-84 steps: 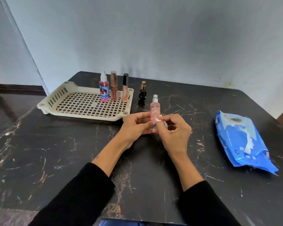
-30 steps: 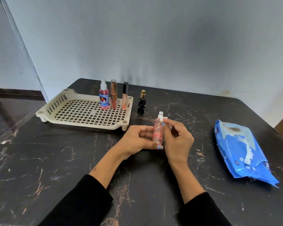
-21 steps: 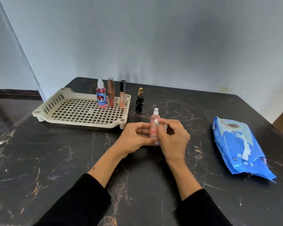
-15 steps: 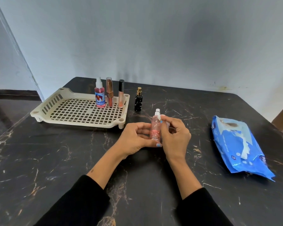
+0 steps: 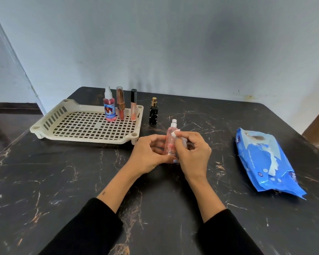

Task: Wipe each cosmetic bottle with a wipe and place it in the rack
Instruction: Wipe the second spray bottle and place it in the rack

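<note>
A small pink spray bottle (image 5: 170,138) with a silver top stands upright between my hands at the table's middle. My left hand (image 5: 148,154) grips its lower body. My right hand (image 5: 192,153) presses a white wipe (image 5: 175,134) against the bottle's upper side. The cream plastic rack (image 5: 50,121) sits at the back left. Along its far right edge stand a pink spray bottle with a blue label (image 5: 110,107), a copper lipstick tube (image 5: 120,103) and a black-capped lip gloss (image 5: 133,105). A black perfume bottle with a gold cap (image 5: 153,112) stands on the table right of the rack.
A blue pack of wet wipes (image 5: 263,161) lies on the right of the black marble table (image 5: 63,181), a wipe sticking out of its opening. A pale wall runs behind the table's far edge.
The wipe in my right hand has slid up and down along the pink bottle while my left hand kept hold of it. The head camera shifted slightly.
</note>
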